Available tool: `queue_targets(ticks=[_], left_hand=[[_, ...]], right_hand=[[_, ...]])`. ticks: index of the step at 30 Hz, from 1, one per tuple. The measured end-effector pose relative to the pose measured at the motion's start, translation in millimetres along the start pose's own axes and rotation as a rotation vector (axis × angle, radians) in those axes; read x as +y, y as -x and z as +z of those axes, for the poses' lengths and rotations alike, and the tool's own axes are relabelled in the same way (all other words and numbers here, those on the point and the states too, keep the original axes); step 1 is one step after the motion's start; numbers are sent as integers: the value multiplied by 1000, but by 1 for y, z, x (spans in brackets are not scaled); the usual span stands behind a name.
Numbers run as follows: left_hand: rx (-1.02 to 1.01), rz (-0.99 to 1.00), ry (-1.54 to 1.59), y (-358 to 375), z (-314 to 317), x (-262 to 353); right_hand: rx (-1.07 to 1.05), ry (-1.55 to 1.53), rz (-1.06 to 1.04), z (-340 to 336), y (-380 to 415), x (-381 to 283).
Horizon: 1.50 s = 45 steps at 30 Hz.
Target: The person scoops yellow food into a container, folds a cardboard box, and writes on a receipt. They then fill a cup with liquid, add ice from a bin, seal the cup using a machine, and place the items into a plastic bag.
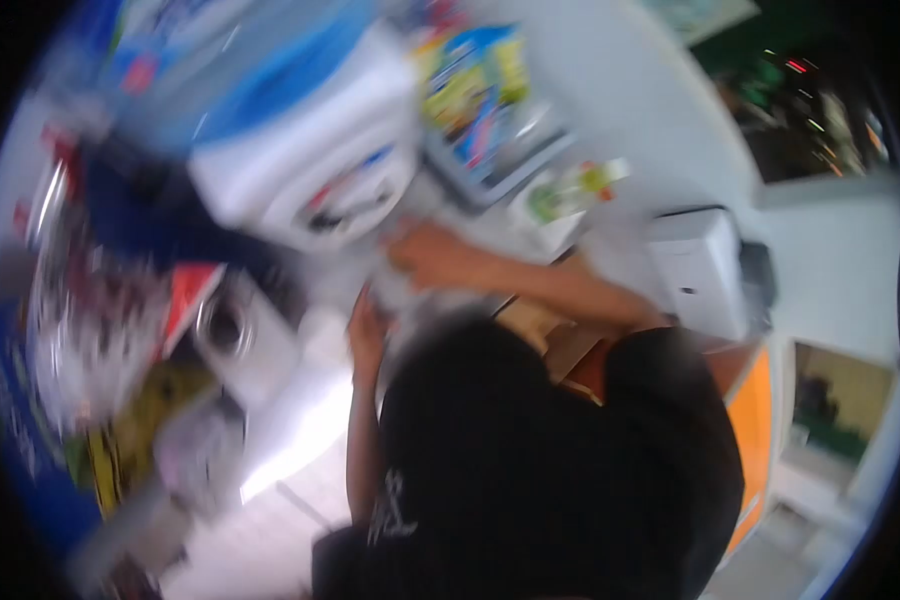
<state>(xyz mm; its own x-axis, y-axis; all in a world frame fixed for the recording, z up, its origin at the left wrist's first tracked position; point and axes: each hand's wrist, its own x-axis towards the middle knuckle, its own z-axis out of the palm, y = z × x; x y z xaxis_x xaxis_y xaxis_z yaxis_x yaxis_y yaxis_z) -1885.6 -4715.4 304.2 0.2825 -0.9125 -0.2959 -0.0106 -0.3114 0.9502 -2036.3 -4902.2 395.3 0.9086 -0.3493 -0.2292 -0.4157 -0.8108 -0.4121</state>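
The picture is smeared by motion. My right hand (432,256) reaches in from the right, its fingers curled downward just beside a white weighing scale (340,195) with a round dial and a blue top. Whatever is in those fingers, I cannot make out. My left hand (366,330) comes up from below, close to a small round white object (325,336). Its fingers point up and are too blurred to read. A pale grey, blurred surface lies between the two hands.
A grey tray (500,185) holds colourful packets (473,90). Beside it stands a white and green pack (550,205). A white box (698,270) is at the right. Left of me are a paper roll (245,335) and clear plastic bags (90,330). An open brown carton (545,325) sits beneath my right arm.
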Motion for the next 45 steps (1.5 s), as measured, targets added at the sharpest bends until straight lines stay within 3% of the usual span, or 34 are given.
queue_targets(ticks=[2,4,7,8,9,11,12,15,17,21,23,24,27,29,31,32,33,34,35,36,37,40,43,45], left_hand=[[81,192,-90,0,-3,-10],[207,256,-234,0,1,-9],[148,209,-172,3,-2,0],[118,6,12,6,-1,3],[132,3,16,7,-2,13],[91,-304,-144,8,-4,26],[95,-307,-137,8,-2,23],[184,-211,-46,9,-1,12],[193,-109,-166,9,-5,11],[207,-120,-232,8,-5,8],[241,342,-324,2,-5,-1],[237,344,-319,2,-3,-2],[253,237,-186,3,0,11],[107,-312,-10,8,-6,27],[147,-10,-333,-1,-8,-24],[144,49,-217,-2,-3,-43],[178,324,-231,-7,0,-74],[103,318,-522,-9,-6,-53],[226,258,-385,-8,-1,-64],[256,331,-393,-7,2,-47],[182,-28,-52,0,4,-18],[120,-34,8,-1,12,0],[209,-109,117,-8,19,7],[130,-18,5,-14,11,3]], right_hand=[[8,-11,111,-31,8,-20],[-5,0,171,-29,8,-23],[82,-59,117,-24,6,-18],[65,-31,126,-28,7,-22],[58,-28,113,-27,6,-21],[74,-120,95,-27,5,-19],[67,-117,91,-28,5,-21],[75,-55,119,-30,4,-25],[114,-87,95,-29,3,-24],[81,-20,99,-27,2,-27],[120,-98,81,-25,2,-25],[119,-95,86,-26,3,-25],[76,-78,123,-28,4,-30],[78,-102,150,-27,5,-31],[-23,-10,96,-21,-3,-27],[7,-102,-10,-6,-2,-13],[76,-126,-9,-2,0,-14],[73,-59,-10,0,2,-14],[54,27,12,-5,3,-20],[106,65,11,4,2,-19],[57,-3,86,-5,7,-22],[71,-87,168,-13,10,-32],[121,-87,157,-12,9,-27],[114,-88,148,-11,6,-27]])
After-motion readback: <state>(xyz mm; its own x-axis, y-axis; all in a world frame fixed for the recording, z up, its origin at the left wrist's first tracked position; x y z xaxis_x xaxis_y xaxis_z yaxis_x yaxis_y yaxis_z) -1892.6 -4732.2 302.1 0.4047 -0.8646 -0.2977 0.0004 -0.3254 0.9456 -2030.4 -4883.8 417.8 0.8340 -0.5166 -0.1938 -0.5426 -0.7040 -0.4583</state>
